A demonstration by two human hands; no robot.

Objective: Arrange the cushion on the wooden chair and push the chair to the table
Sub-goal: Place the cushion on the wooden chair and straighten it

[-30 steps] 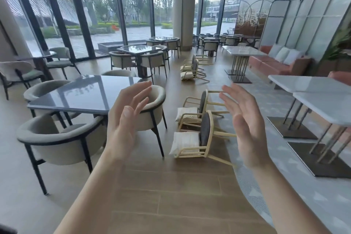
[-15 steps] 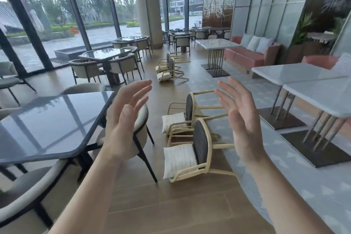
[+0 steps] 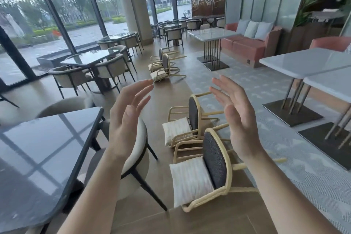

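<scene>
Both up, empty: left grip and right grip spread wide, palms facing, touching nothing. Nearest wooden chair tipped on its side on floor, just below right grip. Cushion standing on edge against seat. Best order, prob.: take back rail + armrest, stand chair on legs, flatten cushion on seat, then push twd white bench at right. Mind 2nd chair close behind; legs may snag.

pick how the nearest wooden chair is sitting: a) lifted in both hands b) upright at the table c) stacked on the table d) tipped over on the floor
d: the wooden chair lies tipped on the floor, legs sideways, left hand and right hand open and off it.
</scene>
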